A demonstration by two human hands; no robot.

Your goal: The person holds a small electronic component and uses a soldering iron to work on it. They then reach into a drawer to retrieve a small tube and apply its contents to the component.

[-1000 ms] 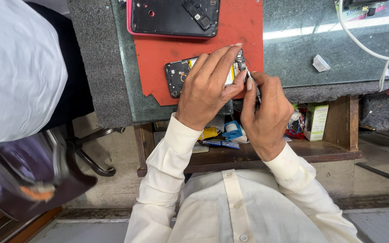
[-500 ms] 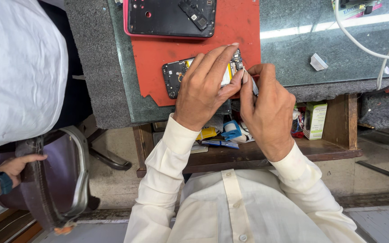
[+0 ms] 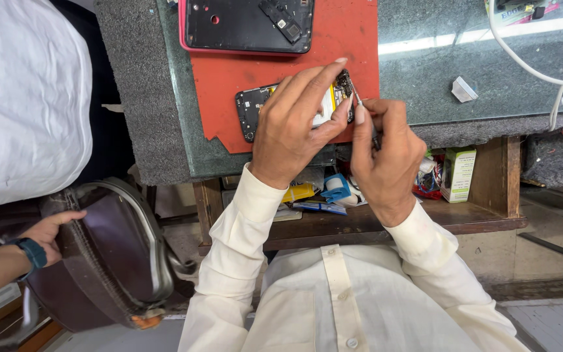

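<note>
An opened phone (image 3: pixel 250 107) with its back removed lies on a red mat (image 3: pixel 229 72) at the near edge of a glass-topped desk. My left hand (image 3: pixel 294 127) rests flat over the phone and pins it down. My right hand (image 3: pixel 386 153) pinches thin metal tweezers (image 3: pixel 356 98), whose tip touches the phone's right end. A detached back cover with a pink rim (image 3: pixel 249 26) lies further up the mat.
A white cable (image 3: pixel 529 62) and a small white block (image 3: pixel 464 89) lie on the glass at the right. An open shelf (image 3: pixel 373 218) under the desk holds small boxes and packets. At the left another person in white stands by a brown chair (image 3: pixel 112 254), hand (image 3: pixel 50 231) on it.
My hands have stayed on the phone, with the right hand's tweezers shifted slightly at the phone's end. At the left, the brown chair has swung into view and a person's hand has come onto it.
</note>
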